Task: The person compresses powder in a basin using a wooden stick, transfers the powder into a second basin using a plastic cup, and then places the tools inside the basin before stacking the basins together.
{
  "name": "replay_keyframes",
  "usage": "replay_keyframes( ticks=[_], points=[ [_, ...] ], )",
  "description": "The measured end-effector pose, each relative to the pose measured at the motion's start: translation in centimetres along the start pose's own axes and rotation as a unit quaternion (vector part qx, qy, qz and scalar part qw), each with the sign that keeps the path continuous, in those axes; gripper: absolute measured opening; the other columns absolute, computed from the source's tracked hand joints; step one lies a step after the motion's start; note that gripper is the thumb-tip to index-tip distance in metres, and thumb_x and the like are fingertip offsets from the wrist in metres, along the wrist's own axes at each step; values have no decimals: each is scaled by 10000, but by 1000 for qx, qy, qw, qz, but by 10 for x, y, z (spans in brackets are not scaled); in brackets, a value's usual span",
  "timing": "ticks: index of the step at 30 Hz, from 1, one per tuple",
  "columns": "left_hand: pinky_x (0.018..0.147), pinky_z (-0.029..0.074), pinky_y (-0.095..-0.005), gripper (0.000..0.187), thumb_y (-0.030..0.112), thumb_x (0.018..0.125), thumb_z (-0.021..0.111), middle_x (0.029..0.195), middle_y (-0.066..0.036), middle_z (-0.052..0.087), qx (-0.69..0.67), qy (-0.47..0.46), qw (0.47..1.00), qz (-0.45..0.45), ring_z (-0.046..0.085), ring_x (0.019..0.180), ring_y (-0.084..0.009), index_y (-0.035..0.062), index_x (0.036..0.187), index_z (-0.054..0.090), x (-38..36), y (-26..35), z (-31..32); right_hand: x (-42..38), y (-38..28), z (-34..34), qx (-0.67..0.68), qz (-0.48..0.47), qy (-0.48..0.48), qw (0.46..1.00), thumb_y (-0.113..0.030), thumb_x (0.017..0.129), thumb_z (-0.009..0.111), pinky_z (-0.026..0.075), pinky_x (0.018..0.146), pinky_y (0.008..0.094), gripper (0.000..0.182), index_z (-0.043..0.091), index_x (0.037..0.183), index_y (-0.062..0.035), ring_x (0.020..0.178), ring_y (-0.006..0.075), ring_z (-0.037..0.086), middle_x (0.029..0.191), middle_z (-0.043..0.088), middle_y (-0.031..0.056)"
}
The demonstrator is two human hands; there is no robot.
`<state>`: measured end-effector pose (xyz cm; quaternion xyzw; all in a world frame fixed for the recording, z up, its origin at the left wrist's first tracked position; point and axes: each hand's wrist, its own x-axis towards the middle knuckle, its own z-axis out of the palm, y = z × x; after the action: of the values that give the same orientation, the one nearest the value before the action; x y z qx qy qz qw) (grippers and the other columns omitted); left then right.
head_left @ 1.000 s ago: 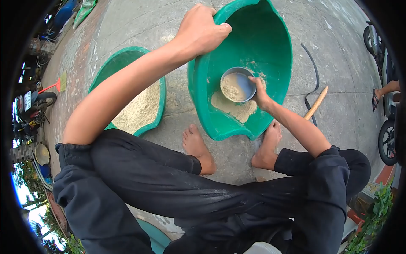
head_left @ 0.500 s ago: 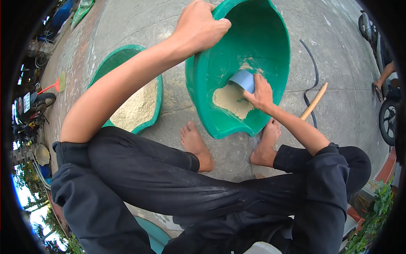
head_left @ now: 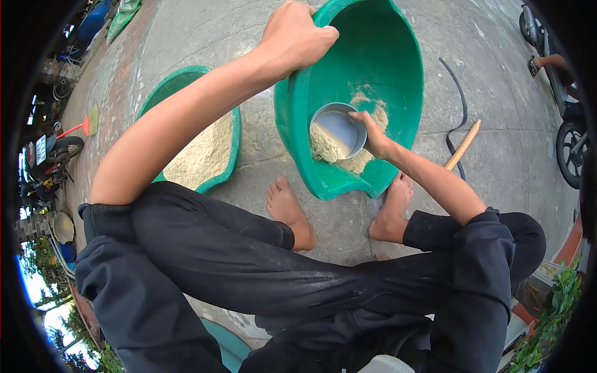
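Observation:
My left hand (head_left: 297, 34) is closed around the upper left rim of a deep green tub (head_left: 385, 56), which tilts toward me between my feet. Inside the tub, my right hand (head_left: 377, 138) grips a round grey-blue cup (head_left: 342, 124) by its right edge, thumb over the rim. The cup's mouth faces me, with pale powder (head_left: 328, 144) heaped along its lower left side. More powder lies under and beside it on the tub's wall. To the left stands a second green tub (head_left: 235, 149) holding a larger heap of the same powder (head_left: 202, 158), partly hidden by my left forearm.
On the concrete ground (head_left: 497, 161) at the right lie a dark strap (head_left: 460, 93) and a tan ridged stick (head_left: 464, 144). Parked motorbikes (head_left: 569, 152) stand at both sides, with another person's foot (head_left: 533, 65) at far right. A red-handled broom (head_left: 81, 126) lies left.
My right hand has turned the cup so its mouth now faces me, and it has moved slightly left and down with powder inside. My left hand keeps its hold on the tub.

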<state>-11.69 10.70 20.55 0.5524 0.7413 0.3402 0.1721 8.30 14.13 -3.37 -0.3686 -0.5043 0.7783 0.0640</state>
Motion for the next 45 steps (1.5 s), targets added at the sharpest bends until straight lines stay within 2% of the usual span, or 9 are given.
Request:
replay_keyframes(
  ticks=[5, 10, 14, 18, 33, 36, 37, 40, 45],
  points=[
    [613, 519, -420, 302, 190, 724, 595, 627, -254, 611, 23, 15, 1000, -10, 663, 608, -305, -106, 737, 655, -3, -1, -1, 2, -3, -2, 125, 25, -59, 990, -598, 873, 449, 433, 1008, 527, 771, 367, 1441, -82, 1247, 309, 507, 1395, 483, 154],
    [620, 517, -435, 300, 188, 730, 591, 647, -271, 605, 11, 26, 998, 53, 661, 618, -332, -105, 751, 649, -5, -9, 1, 32, -17, -75, -158, -78, 74, 982, -530, 865, 532, 477, 933, 424, 650, 466, 1308, -60, 1140, 264, 581, 1282, 551, 161],
    [630, 523, -431, 297, 185, 731, 591, 665, -275, 615, 40, 51, 995, 82, 670, 638, -342, -104, 759, 655, -4, -14, 2, 14, -39, -95, -528, -323, 259, 742, -427, 737, 661, 481, 870, 439, 597, 528, 1164, -32, 975, 360, 582, 1048, 560, 222],
    [637, 529, -426, 299, 179, 721, 595, 649, -272, 617, 1, -1, 1000, 26, 674, 635, -338, -114, 740, 654, -2, 1, 0, 0, -40, -112, -689, -390, 214, 572, -471, 612, 696, 459, 871, 464, 753, 528, 1215, -52, 1032, 362, 539, 1132, 532, 201],
    [614, 524, -402, 280, 174, 702, 604, 627, -232, 623, -7, -2, 1000, 7, 666, 622, -281, -100, 716, 660, 1, 20, 8, -42, 15, -42, -447, -66, 116, 884, -538, 755, 568, 465, 799, 478, 598, 554, 1018, -2, 844, 399, 618, 875, 628, 253],
    [616, 525, -404, 278, 172, 700, 604, 634, -232, 626, -9, 2, 1000, -12, 666, 626, -282, -99, 724, 663, 1, 16, 5, -36, 41, -56, -287, -60, 132, 947, -566, 833, 486, 449, 891, 410, 687, 582, 1198, 9, 1107, 301, 565, 1174, 614, 199],
    [619, 526, -406, 279, 170, 698, 604, 637, -232, 628, -4, 8, 1000, -24, 667, 628, -285, -101, 730, 664, 0, 15, 5, -28, 42, -68, -204, 22, 17, 979, -593, 851, 452, 428, 973, 416, 744, 527, 1319, -20, 1232, 281, 492, 1344, 531, 153],
    [625, 527, -407, 283, 169, 697, 604, 651, -237, 634, -4, 1, 999, -33, 669, 637, -291, -103, 742, 664, -1, 11, 3, -15, 52, -65, 25, 96, -9, 995, -601, 854, 449, 414, 1012, 452, 738, 477, 1375, -79, 1245, 280, 493, 1359, 517, 143],
    [639, 530, -410, 289, 170, 697, 606, 674, -249, 644, -10, -6, 999, -34, 675, 654, -303, -105, 759, 666, 0, 9, 2, -11, 20, -58, -27, 65, 8, 997, -595, 851, 468, 477, 880, 421, 690, 491, 1329, -97, 1084, 262, 568, 1254, 560, 133]
  ],
)
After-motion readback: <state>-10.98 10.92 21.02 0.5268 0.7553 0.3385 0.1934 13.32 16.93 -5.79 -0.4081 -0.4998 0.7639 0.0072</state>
